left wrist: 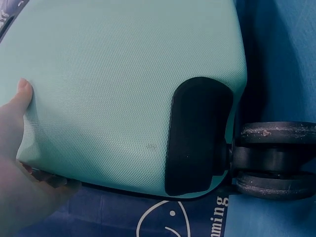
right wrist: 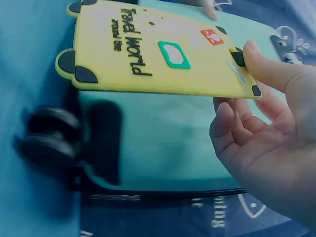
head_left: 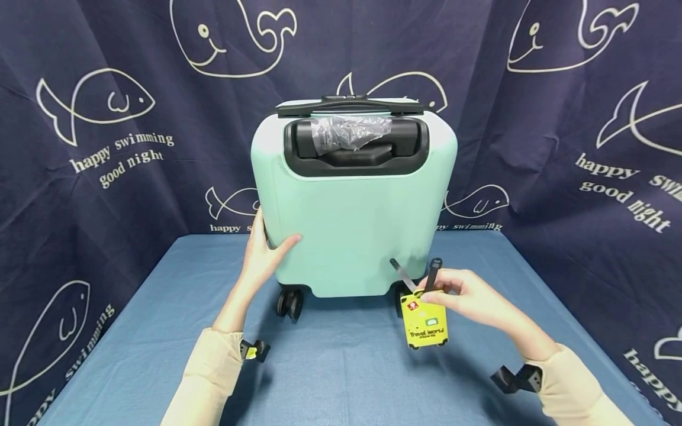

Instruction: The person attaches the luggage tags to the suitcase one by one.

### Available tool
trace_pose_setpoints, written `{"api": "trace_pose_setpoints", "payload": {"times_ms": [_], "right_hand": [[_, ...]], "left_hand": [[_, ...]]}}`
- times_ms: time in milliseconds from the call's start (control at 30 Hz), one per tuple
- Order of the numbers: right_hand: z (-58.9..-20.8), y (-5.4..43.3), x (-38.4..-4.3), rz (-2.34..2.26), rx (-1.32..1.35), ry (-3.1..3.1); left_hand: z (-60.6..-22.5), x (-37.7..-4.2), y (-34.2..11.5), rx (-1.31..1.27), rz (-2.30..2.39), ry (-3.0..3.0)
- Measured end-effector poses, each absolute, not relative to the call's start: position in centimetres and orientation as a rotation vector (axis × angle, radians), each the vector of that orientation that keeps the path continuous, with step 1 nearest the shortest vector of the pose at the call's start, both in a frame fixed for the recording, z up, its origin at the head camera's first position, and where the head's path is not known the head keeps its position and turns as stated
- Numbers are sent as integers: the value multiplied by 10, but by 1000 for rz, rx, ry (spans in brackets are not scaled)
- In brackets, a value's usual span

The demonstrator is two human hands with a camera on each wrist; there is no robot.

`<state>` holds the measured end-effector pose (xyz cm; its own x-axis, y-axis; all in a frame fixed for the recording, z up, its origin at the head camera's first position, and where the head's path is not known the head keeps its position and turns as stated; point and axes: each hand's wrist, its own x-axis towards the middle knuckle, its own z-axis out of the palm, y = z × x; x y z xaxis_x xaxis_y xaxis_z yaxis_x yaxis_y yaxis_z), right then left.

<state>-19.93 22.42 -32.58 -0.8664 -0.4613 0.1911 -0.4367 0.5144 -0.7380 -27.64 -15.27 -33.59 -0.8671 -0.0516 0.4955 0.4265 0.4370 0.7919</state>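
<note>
A mint-green suitcase [head_left: 351,231] stands upright on its black wheels, with a black carry handle on top. My left hand [head_left: 261,254] holds its left side, thumb on the front face and fingers round the edge; in the left wrist view the thumb [left wrist: 22,94] lies on the textured shell. In front of the suitcase's lower right corner, my right hand [head_left: 463,296] pinches a yellow luggage tag [head_left: 424,319] by its top end. The tag is shaped like a little suitcase and reads "Travel World". Its black strap [head_left: 434,273] sticks up above the fingers, the ends apart.
Crumpled clear plastic [head_left: 348,131] wraps the telescopic handle in its recess. Blue cloth [head_left: 341,367] covers the table. Behind and at the sides hangs a navy curtain [head_left: 122,201] with whale and fish drawings. A wheel [right wrist: 49,136] shows beside the tag in the right wrist view.
</note>
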Motion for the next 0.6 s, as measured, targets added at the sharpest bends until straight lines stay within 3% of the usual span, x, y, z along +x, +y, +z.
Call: {"api": "trace_pose_setpoints", "payload": {"times_ms": [600], "right_hand": [[-261, 218, -198, -1424, -933, 2850]], "left_hand": [[-336, -274, -152, -318, -1407, -2237]]}}
